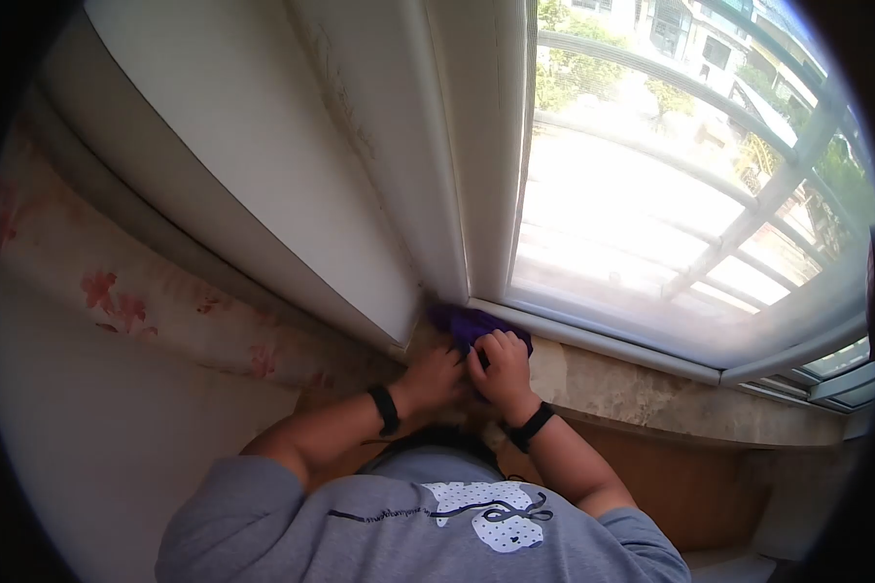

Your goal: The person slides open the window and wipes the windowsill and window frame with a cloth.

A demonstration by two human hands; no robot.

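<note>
A bunched purple cloth [465, 321] lies in the corner of the stone windowsill, against the white window frame. My right hand [504, 371] is closed on its near right side, fingers curled into the fabric. Close beside it, my left hand [432, 381] has its fingers bent and gripping the near left edge of the cloth; its fingertips are partly in shadow. Something dark shows between the two hands, too small to make out. Each wrist wears a black band.
The marbled stone sill [642, 394] runs to the right beneath a window [612, 223] with bars outside. A white panel [262, 175] rises at the left, beside floral fabric or paper [126, 306]. Brown wood [671, 476] stands below the sill.
</note>
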